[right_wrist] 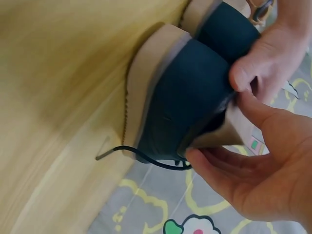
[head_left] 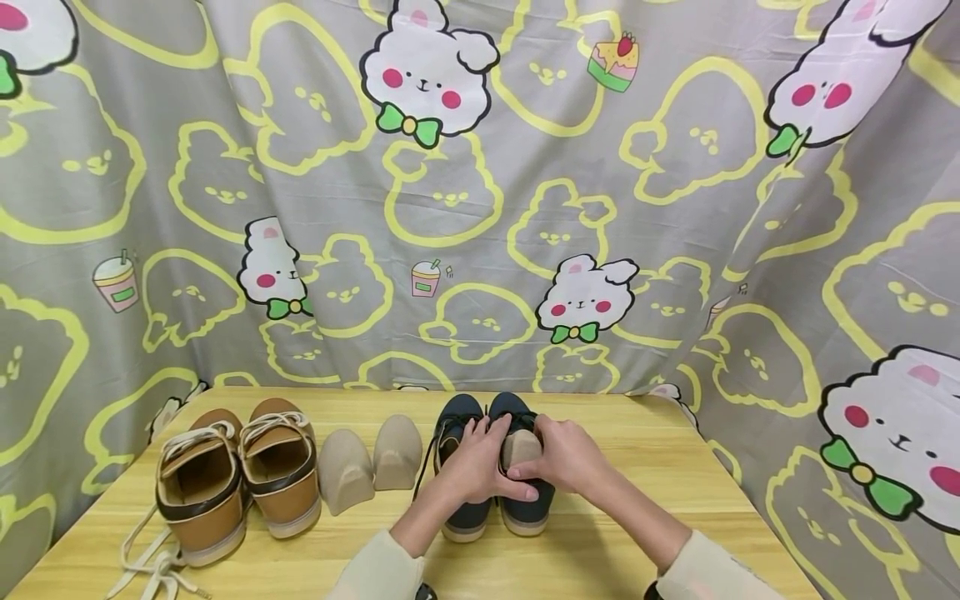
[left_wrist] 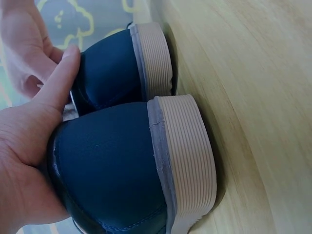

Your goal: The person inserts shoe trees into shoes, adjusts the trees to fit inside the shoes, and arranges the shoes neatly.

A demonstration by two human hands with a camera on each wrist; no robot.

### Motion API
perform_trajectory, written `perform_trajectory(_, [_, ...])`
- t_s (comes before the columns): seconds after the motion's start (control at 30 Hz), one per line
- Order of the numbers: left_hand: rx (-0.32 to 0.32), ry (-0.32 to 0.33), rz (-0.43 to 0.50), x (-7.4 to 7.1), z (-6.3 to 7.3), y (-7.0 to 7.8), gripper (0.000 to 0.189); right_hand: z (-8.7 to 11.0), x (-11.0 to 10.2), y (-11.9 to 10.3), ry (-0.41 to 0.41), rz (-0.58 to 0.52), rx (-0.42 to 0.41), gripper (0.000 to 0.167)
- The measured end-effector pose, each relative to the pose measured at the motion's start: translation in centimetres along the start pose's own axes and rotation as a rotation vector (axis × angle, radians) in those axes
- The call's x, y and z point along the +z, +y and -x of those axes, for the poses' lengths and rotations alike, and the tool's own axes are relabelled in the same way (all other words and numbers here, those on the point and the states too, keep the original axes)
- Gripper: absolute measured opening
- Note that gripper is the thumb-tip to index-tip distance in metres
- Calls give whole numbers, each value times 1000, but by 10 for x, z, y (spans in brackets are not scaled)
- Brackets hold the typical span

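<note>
Two navy lace-up shoes stand side by side, heels toward me, in the head view. In the opening of the right navy shoe [head_left: 527,500] sits a beige shoe insert [head_left: 520,450], its front part hidden inside. My right hand [head_left: 567,454] pinches this insert between thumb and fingers, as the right wrist view also shows. Reaching over the left navy shoe [head_left: 463,518], my left hand [head_left: 477,467] lays its fingers by the laces of the right shoe. Its thumb [left_wrist: 66,73] stretches out straight to that shoe's collar.
Two loose beige shoe inserts [head_left: 347,471] lie left of the navy shoes on the wooden table [head_left: 600,558]. Farther left stands a pair of brown shoes [head_left: 206,517], with white laces [head_left: 161,575] trailing on the table. A patterned curtain [head_left: 465,208] hangs behind and at both sides.
</note>
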State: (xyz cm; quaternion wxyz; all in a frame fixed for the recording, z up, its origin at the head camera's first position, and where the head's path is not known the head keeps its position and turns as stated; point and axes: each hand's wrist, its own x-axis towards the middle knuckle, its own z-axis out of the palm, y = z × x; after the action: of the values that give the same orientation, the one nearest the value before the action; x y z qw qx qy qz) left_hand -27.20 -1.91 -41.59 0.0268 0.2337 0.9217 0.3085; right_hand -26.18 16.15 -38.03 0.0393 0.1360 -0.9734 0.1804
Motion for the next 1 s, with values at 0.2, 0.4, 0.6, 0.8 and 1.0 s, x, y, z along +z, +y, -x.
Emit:
perform_trajectory(0.2, [-3, 7, 9, 2, 0, 0, 119, -1, -13, 5, -91, -84, 25, 36])
perform_trajectory(0.4, [-6, -3, -2, 2, -1, 1, 119, -8, -18, 13, -83, -135, 64, 49])
perform_trajectory(0.6, [0, -2, 5, 1, -1, 1, 119, -19, -18, 24, -169, -306, 77, 78])
perform_trajectory(0.8, [14, 0, 3, 1, -1, -1, 118, -25, -14, 34, -300, -469, 48, 90])
perform_trajectory(1.0, [6, -3, 8, 0, 0, -1, 118, -28, -11, 39, -330, -491, 58, 88])
